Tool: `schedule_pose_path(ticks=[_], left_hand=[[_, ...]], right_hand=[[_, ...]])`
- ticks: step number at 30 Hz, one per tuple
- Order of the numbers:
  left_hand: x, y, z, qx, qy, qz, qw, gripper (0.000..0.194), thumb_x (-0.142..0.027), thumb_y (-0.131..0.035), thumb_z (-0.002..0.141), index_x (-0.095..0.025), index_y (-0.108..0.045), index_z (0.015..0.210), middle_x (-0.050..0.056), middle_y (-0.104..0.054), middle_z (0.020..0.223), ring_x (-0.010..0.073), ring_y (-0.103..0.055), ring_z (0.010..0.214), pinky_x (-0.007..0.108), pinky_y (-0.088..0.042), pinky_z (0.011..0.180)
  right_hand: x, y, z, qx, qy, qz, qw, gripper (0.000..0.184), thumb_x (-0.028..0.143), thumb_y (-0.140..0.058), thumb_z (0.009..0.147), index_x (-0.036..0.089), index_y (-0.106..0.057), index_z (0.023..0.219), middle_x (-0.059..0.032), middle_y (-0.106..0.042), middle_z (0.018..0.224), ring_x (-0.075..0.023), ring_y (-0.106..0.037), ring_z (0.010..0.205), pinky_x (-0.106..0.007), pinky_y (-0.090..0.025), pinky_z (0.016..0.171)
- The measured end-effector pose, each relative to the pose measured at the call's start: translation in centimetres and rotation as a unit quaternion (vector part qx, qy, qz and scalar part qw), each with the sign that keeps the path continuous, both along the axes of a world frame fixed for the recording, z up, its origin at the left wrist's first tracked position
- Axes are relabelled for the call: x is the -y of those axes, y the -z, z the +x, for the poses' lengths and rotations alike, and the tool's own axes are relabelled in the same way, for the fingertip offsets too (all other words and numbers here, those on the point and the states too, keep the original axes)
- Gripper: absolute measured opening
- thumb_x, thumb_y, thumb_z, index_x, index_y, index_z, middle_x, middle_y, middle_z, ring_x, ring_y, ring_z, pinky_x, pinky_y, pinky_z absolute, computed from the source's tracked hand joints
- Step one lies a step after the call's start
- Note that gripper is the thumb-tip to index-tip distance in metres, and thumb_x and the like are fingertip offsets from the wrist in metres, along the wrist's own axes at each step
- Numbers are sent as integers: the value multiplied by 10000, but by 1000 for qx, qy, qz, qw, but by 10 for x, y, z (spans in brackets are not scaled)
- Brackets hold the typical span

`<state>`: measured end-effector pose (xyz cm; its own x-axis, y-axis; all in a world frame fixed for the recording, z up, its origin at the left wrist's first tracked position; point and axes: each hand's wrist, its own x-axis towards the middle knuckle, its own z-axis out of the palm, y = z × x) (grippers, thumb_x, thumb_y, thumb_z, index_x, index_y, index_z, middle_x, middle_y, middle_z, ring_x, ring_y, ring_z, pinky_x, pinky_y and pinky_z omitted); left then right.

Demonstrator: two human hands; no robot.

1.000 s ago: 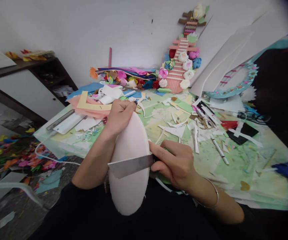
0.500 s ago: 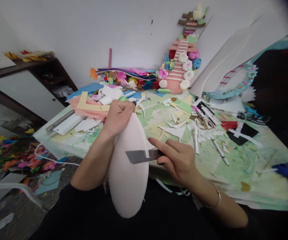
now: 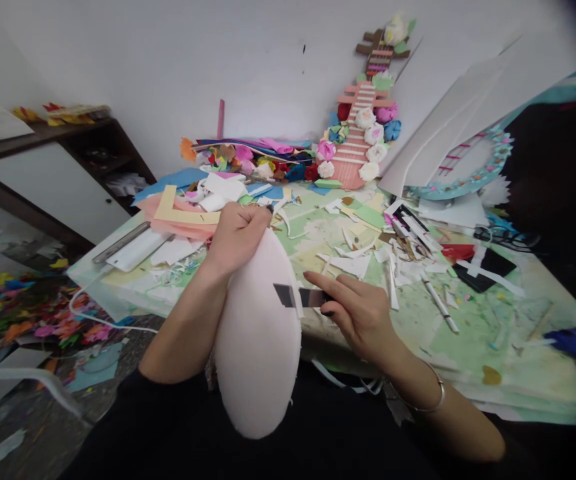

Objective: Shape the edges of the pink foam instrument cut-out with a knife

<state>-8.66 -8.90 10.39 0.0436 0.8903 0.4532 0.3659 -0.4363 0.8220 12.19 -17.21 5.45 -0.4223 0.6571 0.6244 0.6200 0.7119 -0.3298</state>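
My left hand is closed on the top end of a pale pink oval foam board, which stands on edge between my arms. My right hand grips the handle of a utility knife, index finger stretched along it. The grey blade lies across the oval's right edge, with a thin sliver of the edge in front of it. A bracelet sits on my right wrist.
The green table is littered with white paper strips and scraps. Coloured paper sheets and paper flowers lie at the back, with a pink ladder-like craft against the wall. White boards lean at right. A dark shelf stands left.
The knife has slid to the right and up along the oval's edge, so less blade shows over the foam. My left hand keeps its grip at the top.
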Motion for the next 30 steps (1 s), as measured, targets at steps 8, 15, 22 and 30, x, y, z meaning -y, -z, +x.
schedule_pose_path(ticks=[8,15,22,30], left_hand=[[1,-3,4,-32,-40,-3,999,386,-218,-460,760,-185,-298,411,-45,-222,415,67,-227,423,265,-147,424],[3,-6,15,-72,-12,-8,997,371,-243,-424,777,-189,-273,443,-38,-223,455,76,-227,464,277,-161,457],[5,-7,13,-47,13,-2,999,365,-213,-423,768,-193,-282,432,-37,-226,444,77,-235,456,279,-162,456],[8,-9,13,-74,6,-13,997,360,-227,-417,762,-188,-292,427,-44,-231,454,77,-230,458,274,-161,475]], right_hand=[[-1,-3,-1,-15,-18,6,1000,487,442,-331,995,129,-638,1208,-6,-487,639,-120,-466,560,-255,-316,518],[1,-16,-8,-22,-34,8,999,501,460,-327,991,135,-642,1206,-13,-488,648,-124,-460,568,-260,-312,521],[1,-20,-7,-17,-33,3,999,517,472,-317,988,137,-644,1208,-16,-485,644,-129,-462,570,-263,-313,525],[-7,-11,-2,-32,-44,-46,997,461,435,-334,995,158,-611,1238,-28,-580,716,-129,-530,644,-253,-368,589]])
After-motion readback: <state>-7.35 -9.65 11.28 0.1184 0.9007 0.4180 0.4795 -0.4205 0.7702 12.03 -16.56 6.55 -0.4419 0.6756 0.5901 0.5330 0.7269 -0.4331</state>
